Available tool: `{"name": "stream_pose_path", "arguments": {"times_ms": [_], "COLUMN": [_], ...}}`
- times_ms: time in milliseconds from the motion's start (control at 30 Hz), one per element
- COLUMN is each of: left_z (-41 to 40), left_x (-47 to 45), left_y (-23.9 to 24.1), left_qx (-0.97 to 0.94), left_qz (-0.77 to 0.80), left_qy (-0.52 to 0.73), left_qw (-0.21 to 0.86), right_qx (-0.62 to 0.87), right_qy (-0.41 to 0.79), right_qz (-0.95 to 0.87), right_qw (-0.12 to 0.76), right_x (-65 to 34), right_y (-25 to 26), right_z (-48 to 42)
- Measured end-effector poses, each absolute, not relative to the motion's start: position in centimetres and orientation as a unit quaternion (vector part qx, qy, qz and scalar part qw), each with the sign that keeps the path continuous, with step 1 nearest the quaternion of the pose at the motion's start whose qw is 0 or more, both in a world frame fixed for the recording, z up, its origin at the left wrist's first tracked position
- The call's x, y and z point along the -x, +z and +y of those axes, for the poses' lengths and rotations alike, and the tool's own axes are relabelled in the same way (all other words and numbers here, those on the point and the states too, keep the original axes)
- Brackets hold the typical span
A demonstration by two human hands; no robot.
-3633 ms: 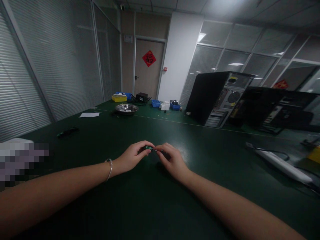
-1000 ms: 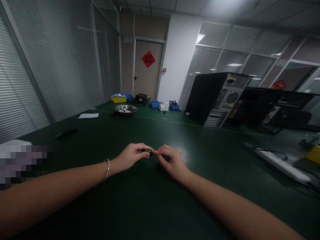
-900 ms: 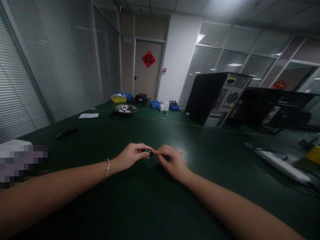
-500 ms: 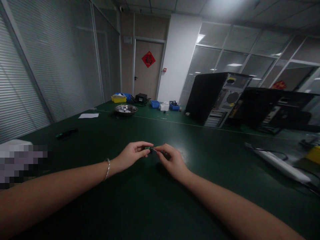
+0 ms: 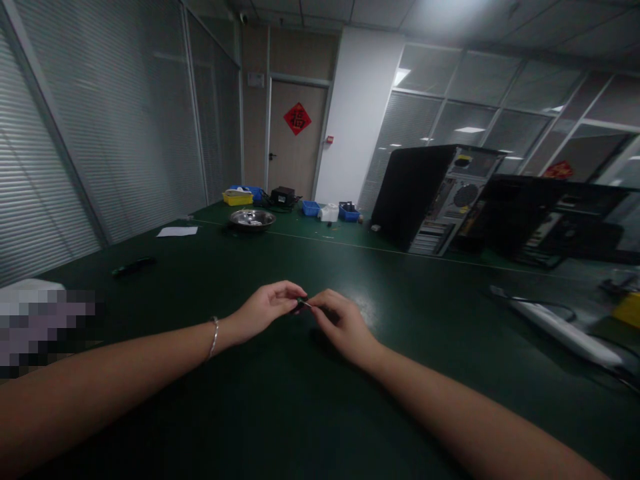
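Note:
My left hand (image 5: 263, 311), a bracelet on its wrist, pinches a small dark green part (image 5: 299, 303) just above the dark green table (image 5: 280, 407). My right hand (image 5: 341, 323) is closed around a thin tool whose pale metal tip (image 5: 307, 305) touches the part. The tool's handle is mostly hidden in my fingers. Both hands meet at the middle of the view, fingertips almost touching.
A black pen-like object (image 5: 134, 267) and a sheet of paper (image 5: 177, 231) lie at the left. A metal bowl (image 5: 253, 218) and yellow and blue bins (image 5: 239, 197) stand at the back. Open computer cases (image 5: 436, 197) stand right; a white power strip (image 5: 560, 327) lies at far right.
The hands have stayed together at the same spot. The left fingers have turned the small part a little, and the right hand's tool tip has shifted slightly against it.

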State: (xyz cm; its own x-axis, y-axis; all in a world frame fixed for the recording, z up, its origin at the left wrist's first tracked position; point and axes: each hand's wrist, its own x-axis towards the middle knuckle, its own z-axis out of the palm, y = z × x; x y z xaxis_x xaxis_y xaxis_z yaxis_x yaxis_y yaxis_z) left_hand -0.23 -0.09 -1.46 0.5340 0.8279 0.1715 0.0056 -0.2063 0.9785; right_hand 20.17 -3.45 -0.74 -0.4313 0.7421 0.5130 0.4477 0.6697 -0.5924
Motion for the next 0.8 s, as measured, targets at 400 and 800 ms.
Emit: {"name": "stream_pose_path", "arguments": {"times_ms": [400, 800], "left_z": [-0.30, -0.50], "left_x": [0.11, 0.20], "left_y": [-1.11, -0.60], "left_qx": [-0.631, -0.574], "left_qz": [0.335, 0.358], "left_qy": [0.397, 0.401], "left_qw": [0.577, 0.618], "right_qx": [0.383, 0.418], "right_qy": [0.162, 0.138], "right_qz": [-0.820, -0.827], "right_qw": [0.393, 0.349], "right_x": [-20.24, -20.45], "right_y": [-0.87, -0.89], "right_z": [-3.30, -3.40]}}
